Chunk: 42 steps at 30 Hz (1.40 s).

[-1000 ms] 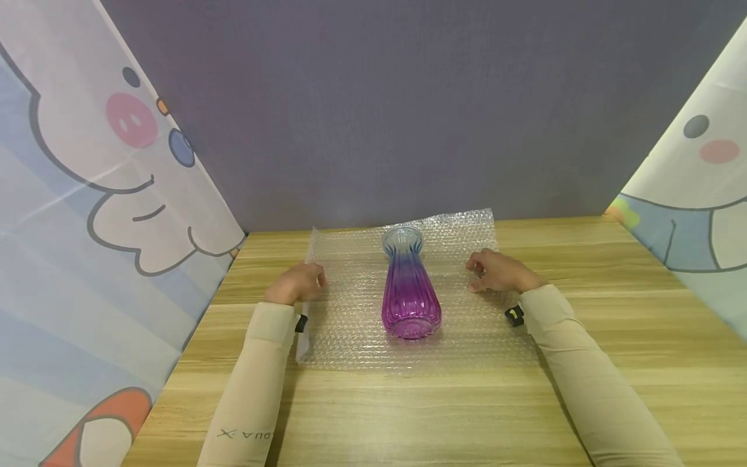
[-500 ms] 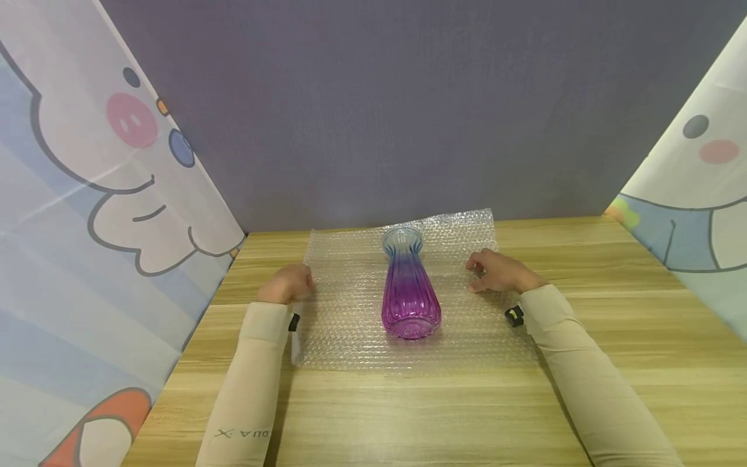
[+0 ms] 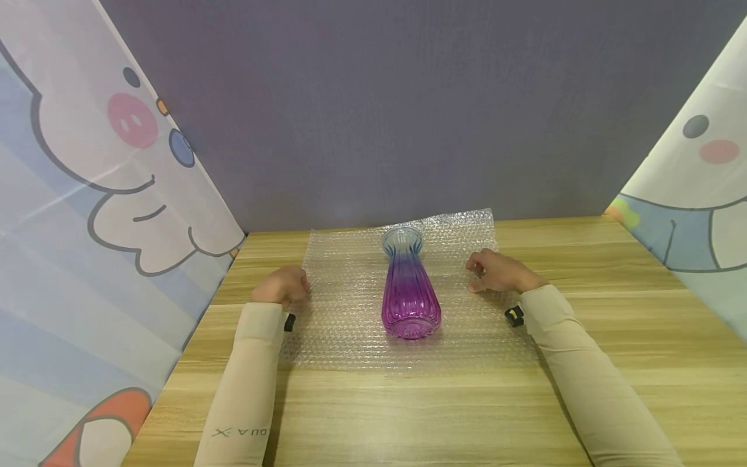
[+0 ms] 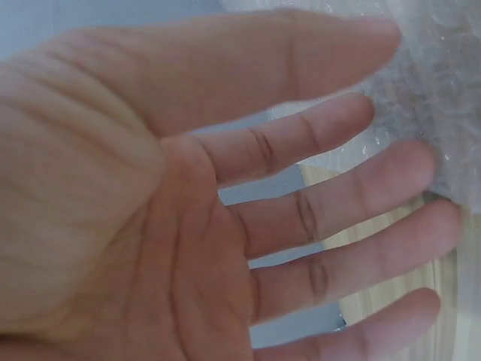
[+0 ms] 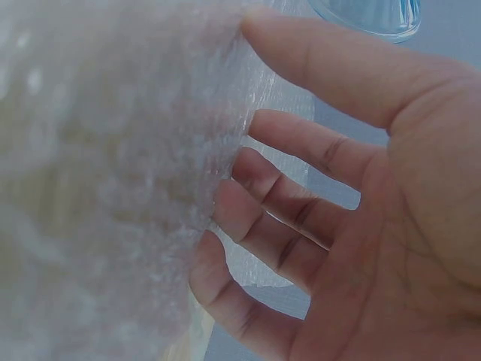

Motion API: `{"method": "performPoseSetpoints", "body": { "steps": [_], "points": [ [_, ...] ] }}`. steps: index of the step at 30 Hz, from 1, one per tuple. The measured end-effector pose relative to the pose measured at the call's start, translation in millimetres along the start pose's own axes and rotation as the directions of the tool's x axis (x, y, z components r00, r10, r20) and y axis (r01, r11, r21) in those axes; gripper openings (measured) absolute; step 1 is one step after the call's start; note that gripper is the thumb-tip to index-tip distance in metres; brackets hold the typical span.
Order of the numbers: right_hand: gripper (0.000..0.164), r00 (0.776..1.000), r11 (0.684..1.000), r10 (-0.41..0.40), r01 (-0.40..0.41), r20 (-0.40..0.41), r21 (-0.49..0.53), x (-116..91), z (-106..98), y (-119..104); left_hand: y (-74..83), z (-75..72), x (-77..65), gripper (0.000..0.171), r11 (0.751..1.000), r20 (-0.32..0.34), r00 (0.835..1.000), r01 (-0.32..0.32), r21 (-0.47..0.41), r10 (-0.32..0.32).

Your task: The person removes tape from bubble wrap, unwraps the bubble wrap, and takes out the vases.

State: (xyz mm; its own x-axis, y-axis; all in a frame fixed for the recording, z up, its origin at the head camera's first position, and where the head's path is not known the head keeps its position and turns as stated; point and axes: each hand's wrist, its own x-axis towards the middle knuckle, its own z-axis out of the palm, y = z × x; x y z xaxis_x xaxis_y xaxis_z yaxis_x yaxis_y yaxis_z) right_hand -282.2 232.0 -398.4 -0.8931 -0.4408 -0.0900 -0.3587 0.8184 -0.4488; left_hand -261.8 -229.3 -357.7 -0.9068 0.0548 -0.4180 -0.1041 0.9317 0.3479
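A glass vase (image 3: 411, 292), purple at the base and fading to clear blue at its flared mouth, lies on its side on a sheet of bubble wrap (image 3: 350, 324). Its mouth points to the back wall. At the sheet's left edge is my left hand (image 3: 283, 284); its fingers (image 4: 338, 188) are stretched out, with the thumb apart and nothing between them. My right hand (image 3: 498, 271) stays over the right side of the sheet. In the right wrist view its loosely bent fingertips (image 5: 239, 207) are right at the bubble wrap, thumb spread away from them.
The wooden table (image 3: 373, 415) runs up to a grey back wall (image 3: 408, 117). Cartoon-printed cloth panels stand at the left (image 3: 70, 272) and right (image 3: 700, 214).
My left hand has moved a little to the left, and the sheet's left edge has spread outward and lies flatter. The right hand and the vase have not moved.
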Motion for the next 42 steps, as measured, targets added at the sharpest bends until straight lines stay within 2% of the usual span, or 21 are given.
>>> {"method": "performPoseSetpoints", "body": {
  "steps": [4,9,13,16,22,31,36,42],
  "points": [
    [0.044,1.000,1.000,0.001,-0.001,0.001,-0.005,0,0,-1,1.6,0.7,-0.5,0.015,1.000,-0.002,1.000,-0.008,0.002,0.008],
    [0.044,1.000,1.000,0.003,-0.003,0.000,-0.009,1,0,0,11.9,6.3,1.9,0.027,0.992,0.005,0.996,-0.094,0.078,0.094],
    [0.045,1.000,1.000,0.001,-0.001,-0.002,-0.009,0,0,0,25.8,13.4,5.3,0.042,0.971,0.003,0.978,-0.210,0.117,0.211],
    [0.044,1.000,1.000,0.003,-0.003,-0.003,-0.008,0,0,0,34.4,19.8,7.4,0.054,0.954,-0.020,0.962,-0.268,0.133,0.273],
    [0.044,1.000,1.000,0.005,-0.005,0.000,-0.007,0,-1,-1,45.0,31.9,10.1,0.071,0.956,-0.061,0.961,-0.259,0.138,0.269],
    [0.044,1.000,1.000,0.009,-0.009,0.002,-0.013,1,-1,-1,53.9,46.8,12.6,0.080,0.941,-0.042,0.948,-0.308,0.142,0.316],
    [0.043,1.000,1.000,0.002,-0.002,-0.002,-0.016,1,-1,1,58.3,51.4,12.8,0.082,0.939,-0.024,0.950,-0.305,0.157,0.312],
    [0.040,1.000,1.000,-0.003,0.003,-0.005,-0.021,2,1,3,60.8,55.7,12.7,0.085,0.945,-0.030,0.960,-0.267,0.190,0.277]
  ]
}}
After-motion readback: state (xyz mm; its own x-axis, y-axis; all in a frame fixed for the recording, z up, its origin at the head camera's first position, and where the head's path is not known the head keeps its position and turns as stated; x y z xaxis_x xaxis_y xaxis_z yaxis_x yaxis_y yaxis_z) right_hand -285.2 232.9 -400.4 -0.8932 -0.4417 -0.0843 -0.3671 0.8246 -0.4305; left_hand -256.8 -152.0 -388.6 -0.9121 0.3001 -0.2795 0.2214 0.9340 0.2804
